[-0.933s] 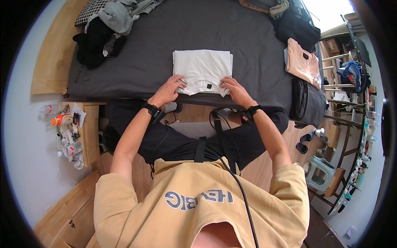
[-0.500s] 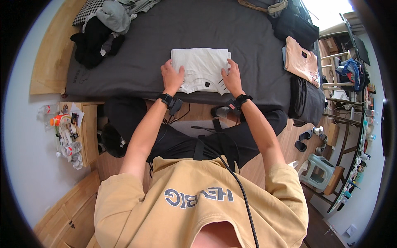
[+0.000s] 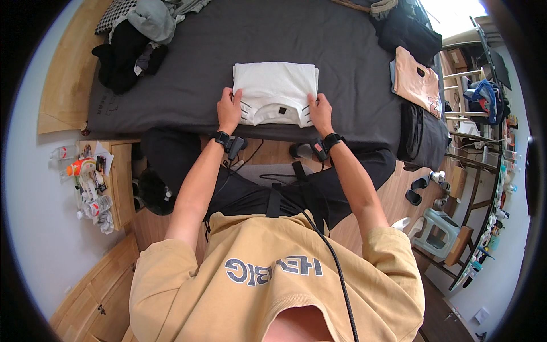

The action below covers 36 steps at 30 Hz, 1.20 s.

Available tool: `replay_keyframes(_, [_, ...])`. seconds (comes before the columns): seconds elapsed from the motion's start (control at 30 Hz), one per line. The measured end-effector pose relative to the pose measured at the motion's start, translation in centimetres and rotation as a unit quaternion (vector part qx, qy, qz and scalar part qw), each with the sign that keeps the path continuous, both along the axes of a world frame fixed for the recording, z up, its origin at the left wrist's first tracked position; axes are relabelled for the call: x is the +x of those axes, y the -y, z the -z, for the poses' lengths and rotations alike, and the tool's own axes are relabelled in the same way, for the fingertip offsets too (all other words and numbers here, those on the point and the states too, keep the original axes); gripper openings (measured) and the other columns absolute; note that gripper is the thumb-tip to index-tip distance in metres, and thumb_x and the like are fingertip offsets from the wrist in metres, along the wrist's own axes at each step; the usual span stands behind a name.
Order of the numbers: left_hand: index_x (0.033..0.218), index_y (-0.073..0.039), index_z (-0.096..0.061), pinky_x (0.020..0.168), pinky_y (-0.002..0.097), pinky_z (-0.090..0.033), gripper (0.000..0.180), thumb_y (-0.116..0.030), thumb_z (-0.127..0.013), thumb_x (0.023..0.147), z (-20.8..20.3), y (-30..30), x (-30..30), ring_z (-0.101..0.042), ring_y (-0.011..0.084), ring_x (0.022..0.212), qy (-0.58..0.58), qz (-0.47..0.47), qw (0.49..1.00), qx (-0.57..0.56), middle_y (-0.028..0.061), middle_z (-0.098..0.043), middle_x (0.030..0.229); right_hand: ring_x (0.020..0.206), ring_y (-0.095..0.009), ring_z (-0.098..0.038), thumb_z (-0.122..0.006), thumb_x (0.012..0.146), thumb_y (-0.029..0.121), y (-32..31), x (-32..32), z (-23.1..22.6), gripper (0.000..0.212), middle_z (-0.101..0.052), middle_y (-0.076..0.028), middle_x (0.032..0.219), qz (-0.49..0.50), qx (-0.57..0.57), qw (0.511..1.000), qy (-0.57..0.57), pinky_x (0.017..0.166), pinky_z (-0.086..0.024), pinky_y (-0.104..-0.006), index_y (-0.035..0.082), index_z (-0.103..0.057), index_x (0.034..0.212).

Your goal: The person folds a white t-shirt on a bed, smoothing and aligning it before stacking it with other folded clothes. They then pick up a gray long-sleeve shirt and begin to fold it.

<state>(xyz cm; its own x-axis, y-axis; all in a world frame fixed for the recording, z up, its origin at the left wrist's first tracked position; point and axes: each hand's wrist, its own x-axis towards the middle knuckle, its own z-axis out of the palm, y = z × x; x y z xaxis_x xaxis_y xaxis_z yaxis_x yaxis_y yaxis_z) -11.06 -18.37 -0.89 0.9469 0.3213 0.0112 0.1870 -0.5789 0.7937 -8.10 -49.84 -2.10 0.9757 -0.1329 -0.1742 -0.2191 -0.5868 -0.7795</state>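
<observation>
A white T-shirt [image 3: 274, 85], folded into a rectangle, is at the near edge of the dark grey bed [image 3: 188, 68]. Its round collar with a small dark label faces me. At its left edge, my left hand [image 3: 229, 111] grips the cloth, thumb on top and the other fingers mostly hidden below. My right hand [image 3: 320, 113] pinches the opposite edge in the same way. Both wrists carry black straps with small dark boxes.
To the right lie a folded peach T-shirt [image 3: 416, 82] and folded dark clothes [image 3: 424, 137]. A heap of black and grey clothes [image 3: 128, 54] sits at the far left. A bedside cabinet [image 3: 122, 182] holds bottles and small items. A black cable [image 3: 333, 262] crosses my front.
My fingers have gone from resting on the white T-shirt's sides to gripping its edges. The shirt looks flatter and smoother, its far edge slightly farther away.
</observation>
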Motion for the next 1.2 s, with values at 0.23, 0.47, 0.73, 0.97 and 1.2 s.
replay_keyframes(0.23, [0.122,0.002,-0.060,0.074,0.0430,-0.058,0.055,-0.048,-0.071,0.101,0.3,-0.4,-2.2,-0.074,0.0343,0.083,-0.091,-0.044,0.993,-0.060,0.0194,-0.074,0.093,0.092,-0.033,-0.076,-0.075,0.099,0.040,0.9,-1.5,-2.4,0.048,-0.076,-0.020,0.102,-0.030,0.063,0.989,-0.128,0.082,-0.061,-0.0432,-0.005,-0.069,0.112])
replay_keyframes(0.47, [0.131,-0.001,-0.056,0.071,0.0292,-0.061,0.054,-0.023,-0.087,0.093,-0.6,-2.4,-3.5,-0.071,0.0155,0.085,-0.209,-0.028,0.888,-0.409,0.0086,-0.072,0.107,0.098,-0.017,-0.072,-0.070,0.104,0.013,3.3,-2.5,-2.0,0.024,-0.072,-0.007,0.111,-0.015,0.458,0.859,-0.227,0.084,-0.065,-0.0343,-0.003,-0.067,0.121])
replay_keyframes(0.73, [0.155,-0.005,-0.035,0.107,0.0454,-0.054,0.076,-0.010,-0.082,0.096,0.0,-1.0,-6.1,-0.068,0.0263,0.115,-0.184,-0.120,0.749,-0.626,0.0149,-0.064,0.133,0.102,-0.019,-0.072,-0.072,0.102,0.010,2.8,-4.4,-0.3,0.026,-0.072,-0.008,0.115,0.043,0.453,0.853,-0.255,0.089,-0.064,-0.0347,-0.003,-0.065,0.123])
replay_keyframes(0.97, [0.159,-0.011,-0.022,0.096,0.0445,-0.062,0.094,0.008,-0.081,0.088,-0.2,3.5,-7.3,-0.069,0.0260,0.112,-0.154,-0.127,0.834,-0.514,0.0145,-0.062,0.129,0.105,-0.021,-0.072,-0.074,0.098,0.001,1.5,-5.9,0.3,0.031,-0.071,-0.011,0.120,0.072,0.498,0.843,-0.191,0.093,-0.064,-0.0364,-0.003,-0.061,0.126])
replay_keyframes(1.2, [0.148,-0.006,-0.035,0.078,0.0314,-0.060,0.083,0.010,-0.083,0.082,1.4,3.8,-7.9,-0.068,0.0177,0.090,-0.125,-0.210,0.848,-0.470,0.0118,-0.069,0.114,0.086,-0.020,-0.075,-0.077,0.098,0.012,0.6,-6.4,-0.8,0.031,-0.075,-0.011,0.110,0.068,0.385,0.896,-0.213,0.077,-0.065,-0.0334,-0.002,-0.064,0.124])
